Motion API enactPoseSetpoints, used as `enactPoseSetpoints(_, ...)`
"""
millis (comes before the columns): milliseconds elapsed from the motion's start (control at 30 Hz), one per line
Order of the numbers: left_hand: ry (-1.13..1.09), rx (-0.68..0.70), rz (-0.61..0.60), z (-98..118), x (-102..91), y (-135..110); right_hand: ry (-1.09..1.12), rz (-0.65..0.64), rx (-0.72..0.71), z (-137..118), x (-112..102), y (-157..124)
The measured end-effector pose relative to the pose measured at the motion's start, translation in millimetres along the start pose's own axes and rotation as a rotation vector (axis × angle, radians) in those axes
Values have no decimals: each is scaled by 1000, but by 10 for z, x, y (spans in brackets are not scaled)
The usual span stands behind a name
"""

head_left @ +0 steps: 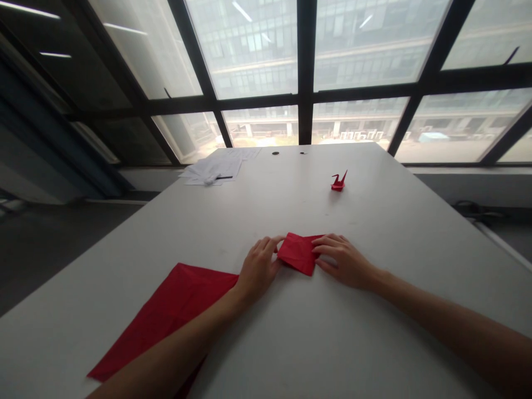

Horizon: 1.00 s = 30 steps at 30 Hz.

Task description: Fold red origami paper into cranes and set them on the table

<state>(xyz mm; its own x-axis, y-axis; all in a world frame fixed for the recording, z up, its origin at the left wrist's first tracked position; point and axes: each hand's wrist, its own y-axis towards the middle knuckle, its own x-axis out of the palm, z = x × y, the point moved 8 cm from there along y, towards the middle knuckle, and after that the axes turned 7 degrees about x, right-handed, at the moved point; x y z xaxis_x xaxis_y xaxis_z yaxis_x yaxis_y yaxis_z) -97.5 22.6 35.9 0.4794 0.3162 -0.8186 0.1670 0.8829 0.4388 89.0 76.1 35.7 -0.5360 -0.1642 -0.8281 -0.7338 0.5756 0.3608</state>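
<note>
A small folded piece of red paper (298, 252) is between my two hands on the white table, partly raised off it. My left hand (258, 267) pinches its left corner between thumb and fingers. From the right, my right hand (341, 259) grips the other edge, the fingertips covering that side of the folds. Under my left forearm lies a larger red sheet (174, 305), spread out with crease marks and partly hidden by the arm. A finished red paper crane (338, 182) stands farther back on the right.
White papers (218, 168) with a dark pen (224, 177) on them lie at the table's far left. Two cable holes, one a dark round hole (275, 153), sit near the far edge of the table (266, 205). Beyond it rise framed windows.
</note>
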Motion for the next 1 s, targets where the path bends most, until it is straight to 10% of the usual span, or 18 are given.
enactPoseSetpoints(300,-333,-297,133,-205,-107,-18,-46,-39,0,-6,43,-12)
enactPoseSetpoints(1000,-264,-260,162,-152,-149,-9,-104,-57,4,-38,50,4)
